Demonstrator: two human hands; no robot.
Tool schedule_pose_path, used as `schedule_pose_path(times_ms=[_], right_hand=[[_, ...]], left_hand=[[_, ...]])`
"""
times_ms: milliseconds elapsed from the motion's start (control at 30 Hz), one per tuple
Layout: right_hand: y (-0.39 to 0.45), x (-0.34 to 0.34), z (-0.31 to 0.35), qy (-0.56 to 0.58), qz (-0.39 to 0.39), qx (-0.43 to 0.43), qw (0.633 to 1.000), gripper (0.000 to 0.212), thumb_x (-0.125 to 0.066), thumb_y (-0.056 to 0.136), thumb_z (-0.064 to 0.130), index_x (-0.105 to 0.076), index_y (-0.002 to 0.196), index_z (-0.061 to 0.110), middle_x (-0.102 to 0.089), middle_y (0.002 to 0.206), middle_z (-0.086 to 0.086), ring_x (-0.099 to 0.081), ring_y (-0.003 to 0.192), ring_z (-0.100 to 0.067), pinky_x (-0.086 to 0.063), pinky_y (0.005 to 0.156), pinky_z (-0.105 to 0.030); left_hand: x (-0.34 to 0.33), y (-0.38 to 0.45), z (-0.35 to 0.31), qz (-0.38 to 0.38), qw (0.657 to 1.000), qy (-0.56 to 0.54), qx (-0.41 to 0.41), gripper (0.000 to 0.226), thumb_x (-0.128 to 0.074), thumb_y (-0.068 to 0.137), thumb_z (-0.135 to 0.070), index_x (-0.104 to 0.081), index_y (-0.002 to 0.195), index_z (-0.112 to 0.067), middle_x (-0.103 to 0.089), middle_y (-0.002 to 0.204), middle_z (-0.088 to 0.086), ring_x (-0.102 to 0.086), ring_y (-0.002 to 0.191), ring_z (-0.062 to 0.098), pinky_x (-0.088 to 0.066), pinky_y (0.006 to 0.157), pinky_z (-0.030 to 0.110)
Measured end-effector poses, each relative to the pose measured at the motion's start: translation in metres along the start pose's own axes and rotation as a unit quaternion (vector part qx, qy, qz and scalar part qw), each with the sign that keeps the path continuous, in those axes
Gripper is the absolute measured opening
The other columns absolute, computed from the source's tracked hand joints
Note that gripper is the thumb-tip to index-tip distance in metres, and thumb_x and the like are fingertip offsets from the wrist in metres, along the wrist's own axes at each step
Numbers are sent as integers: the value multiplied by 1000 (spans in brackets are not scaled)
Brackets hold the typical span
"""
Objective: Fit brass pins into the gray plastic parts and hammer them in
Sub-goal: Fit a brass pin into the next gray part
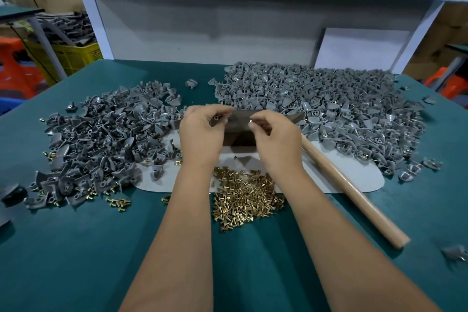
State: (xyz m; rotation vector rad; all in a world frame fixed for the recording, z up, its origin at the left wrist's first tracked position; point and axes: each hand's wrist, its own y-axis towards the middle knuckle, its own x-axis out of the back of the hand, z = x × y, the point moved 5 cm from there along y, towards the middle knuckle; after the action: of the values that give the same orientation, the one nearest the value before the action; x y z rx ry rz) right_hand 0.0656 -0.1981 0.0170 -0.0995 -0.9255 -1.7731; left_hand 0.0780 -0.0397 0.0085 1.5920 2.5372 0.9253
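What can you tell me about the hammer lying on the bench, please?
The hammer lies flat on the green table, right of the hands. Its pale wooden handle is round and runs diagonally, butt end nearest the camera, crossing a white sheet. The right hand hides most of its head; neither hand holds it.

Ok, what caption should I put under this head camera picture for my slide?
Left hand holds a gray plastic part, right hand pinches a brass pin, hammer resting nearby.
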Motion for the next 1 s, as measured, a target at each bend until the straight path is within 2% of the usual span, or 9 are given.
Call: schedule_pose_path(times_ms=[67, 133, 267, 400, 500, 600, 700, 800, 1000], right_hand=[[1, 7, -4, -13, -30, -18, 999, 7, -67, 87, 17, -70, 90, 23, -57, 82, 19, -53, 76, 3, -47, 71, -17], [2, 15, -8, -28, -53, -43, 997, 3, -67, 88, 24, -68, 86, 26, -58, 84, 17, -56, 79, -5, -52, 76, -31], [5, 21, -10, -34, -71, -47, 996, 8, -70, 86, 28, -64, 81, 28, -57, 88, 12, -55, 93, -14, -44, 93, -46], [5, 22, -10, -46, -105, -45, 992, 5, -69, 86, 27, -66, 83, 27, -50, 93, 16, -40, 96, -6, -31, 95, -39], [5, 20, -9, -39, -90, -47, 994, 8, -67, 87, 24, -63, 83, 30, -50, 95, 17, -43, 100, -8, -29, 95, -37], [4, 16, -6, -28, -67, -43, 996, 14, -67, 87, 20, -60, 82, 32, -51, 97, 16, -42, 100, -7, -32, 99, -41], [3, 13, -3, -13, -46, -35, 998, 15, -67, 87, 15, -60, 83, 29, -53, 97, 12, -49, 101, -14, -35, 100, -46], [2, 9, -2, -5, -20, -33, 999, 15, -66, 87, 13, -62, 84, 27, -57, 98, 8, -53, 102, -17, -38, 99, -47], [7, 4, -1, 46, 5, -49, 998, 14, -64, 88, 10, -66, 86, 24, -58, 97, 7, -54, 104, -19, -43, 95, -45]], left_hand=[[-9, -2, -2, 50, 998, -26, 6, 43, -60, 81, 8, -75, 95, -30, -71, 93, -12, -62, 93, -1, -51, 90, 21], [-12, -5, -4, 68, 997, -32, 15, 49, -55, 79, 11, -73, 93, -32, -69, 88, -20, -62, 90, -5, -53, 90, 23], [-16, -7, -5, 97, 993, -62, 19, 42, -61, 81, 5, -72, 100, -31, -69, 96, -18, -65, 96, 0, -54, 92, 29], [-20, -9, -8, 145, 989, -42, -7, 33, -70, 80, -3, -72, 100, -30, -65, 105, -12, -59, 104, 7, -49, 99, 35], [-20, -5, -6, 141, 989, -32, -1, 30, -70, 81, -4, -74, 100, -27, -67, 107, -8, -55, 115, 21, -44, 103, 46], [-16, -2, -5, 116, 991, -57, 15, 32, -70, 81, -6, -74, 103, -29, -69, 110, -5, -54, 120, 28, -42, 105, 48], [-10, -3, -2, 67, 997, 21, 39, 27, -74, 79, -26, -66, 97, -45, -64, 114, -15, -38, 129, 18, -27, 108, 44], [-12, -6, 1, 63, 988, 134, 45, 19, -74, 78, -45, -69, 95, -42, -58, 116, -20, -27, 127, 16, -18, 99, 39], [-18, -5, 2, 81, 991, 104, 38, 14, -69, 86, -42, -73, 99, -38, -61, 118, -15, -26, 126, 14, -14, 94, 30]])
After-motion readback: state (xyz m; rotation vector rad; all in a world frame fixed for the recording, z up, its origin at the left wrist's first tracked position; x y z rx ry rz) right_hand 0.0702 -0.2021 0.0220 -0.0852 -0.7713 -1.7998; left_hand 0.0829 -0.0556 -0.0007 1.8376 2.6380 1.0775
